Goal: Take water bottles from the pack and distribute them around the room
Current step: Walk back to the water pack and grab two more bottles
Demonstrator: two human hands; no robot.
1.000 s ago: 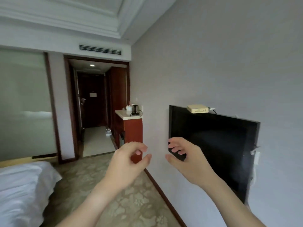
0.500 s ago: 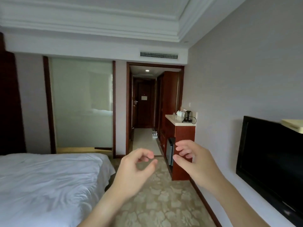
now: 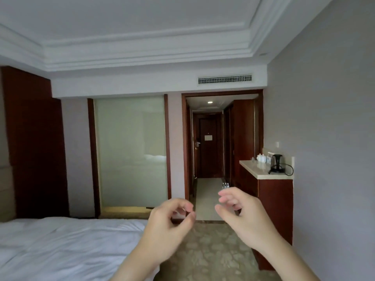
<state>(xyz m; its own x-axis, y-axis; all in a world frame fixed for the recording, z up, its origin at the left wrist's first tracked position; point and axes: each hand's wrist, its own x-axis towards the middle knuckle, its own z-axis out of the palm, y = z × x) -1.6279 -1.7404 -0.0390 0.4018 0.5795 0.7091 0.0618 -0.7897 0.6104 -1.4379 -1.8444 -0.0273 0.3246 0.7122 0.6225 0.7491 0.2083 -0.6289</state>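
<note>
The pack of water bottles (image 3: 225,185) stands on the pale hallway floor, just past the doorway and against the near end of the wooden counter (image 3: 263,171), on its hallway side. From here only a few small caps and necks show; how many bottles it holds I cannot tell.

My left hand (image 3: 170,226) is raised in front of me, fingers curled loosely toward the thumb with a gap between, holding nothing. My right hand (image 3: 241,216) floats beside it, fingers half-bent and relaxed, also empty. Both are well short of the counter, and the pack is farther off than that.

The step in hand, as I judge it, is the walk to the pack. To do it well I should head across the patterned carpet (image 3: 213,250) along the counter's front, keeping the bed (image 3: 60,246) on the side away from it, then crouch at the counter's hallway end. I would take the bottles by their bodies, one in each hand, rather than tug at the caps. The kettle (image 3: 276,163) and its trailing cord sit on the counter top, so I should keep my right elbow clear when I pass.
</note>
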